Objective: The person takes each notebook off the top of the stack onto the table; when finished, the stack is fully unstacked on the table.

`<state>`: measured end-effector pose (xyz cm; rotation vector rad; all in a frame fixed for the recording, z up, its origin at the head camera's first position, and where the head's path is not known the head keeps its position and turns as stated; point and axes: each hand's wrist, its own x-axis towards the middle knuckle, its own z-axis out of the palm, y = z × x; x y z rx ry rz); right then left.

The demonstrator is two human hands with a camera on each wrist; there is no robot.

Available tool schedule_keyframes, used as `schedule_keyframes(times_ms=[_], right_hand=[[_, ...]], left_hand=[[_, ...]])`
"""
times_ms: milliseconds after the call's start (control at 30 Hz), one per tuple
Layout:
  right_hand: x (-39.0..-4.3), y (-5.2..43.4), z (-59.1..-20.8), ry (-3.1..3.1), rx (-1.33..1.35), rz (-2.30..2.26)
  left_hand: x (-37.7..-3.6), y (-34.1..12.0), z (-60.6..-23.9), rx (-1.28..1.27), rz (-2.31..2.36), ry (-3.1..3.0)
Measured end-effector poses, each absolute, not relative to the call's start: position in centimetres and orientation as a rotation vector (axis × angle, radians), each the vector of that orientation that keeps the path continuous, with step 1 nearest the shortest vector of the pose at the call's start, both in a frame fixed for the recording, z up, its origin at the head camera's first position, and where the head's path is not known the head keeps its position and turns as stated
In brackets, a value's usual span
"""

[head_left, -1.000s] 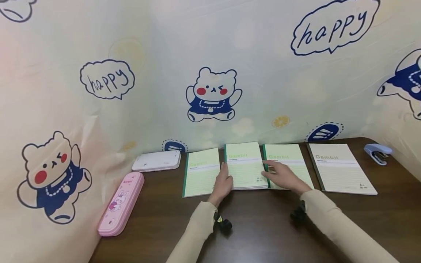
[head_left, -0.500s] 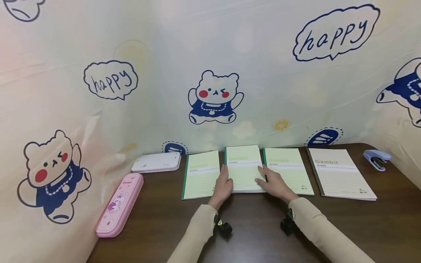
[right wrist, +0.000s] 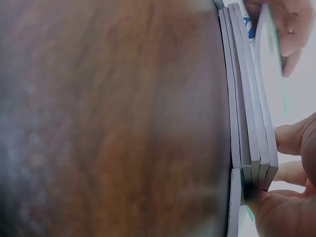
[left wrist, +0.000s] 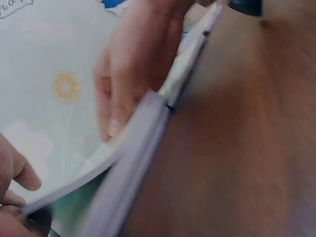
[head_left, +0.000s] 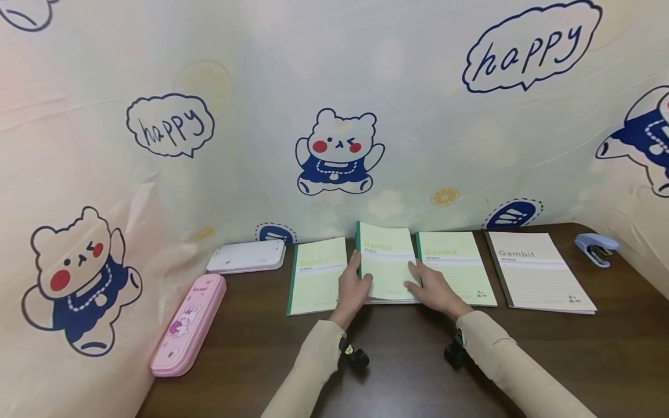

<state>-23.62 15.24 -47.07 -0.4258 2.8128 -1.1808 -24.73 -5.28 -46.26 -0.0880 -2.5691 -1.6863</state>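
A stack of green-covered notebooks (head_left: 388, 244) lies in the middle of the row. My left hand (head_left: 354, 290) pinches the left side of its top notebook (right wrist: 269, 59). That side is bent up, and a gap shows beneath it in the left wrist view. My right hand (head_left: 434, 288) rests at the stack's right edge, thumb on the cover and fingers fairly straight. A green notebook (head_left: 316, 278) lies left of the stack, partly behind my left hand. Another green notebook (head_left: 460, 273) lies on the right, beside my right hand.
A notebook with a pale cover and dark spine (head_left: 540, 273) lies farther right, with a blue stapler (head_left: 597, 248) beyond it. At left are a white case (head_left: 245, 256) and a pink pencil case (head_left: 188, 325). A printed sheet (head_left: 251, 145) hangs behind the dark table (head_left: 397, 371).
My right hand has moved left from the neighbouring notebook onto the stack's right edge. My left hand has raised the left side of the top notebook.
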Motion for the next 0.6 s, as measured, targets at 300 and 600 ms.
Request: schedule_keyframes(times_ms=[300,600], right_hand=[[-23.6,15.1,-46.9,2.798,-0.499,-1.188],[-23.5,15.6,-47.6,2.864,-0.497,-1.191]], left_hand=[[-25.9,-5.5,-45.4,0.015,-1.728,-2.599],[-24.6,-10.1,-43.2,0.087,-1.952,-2.407]])
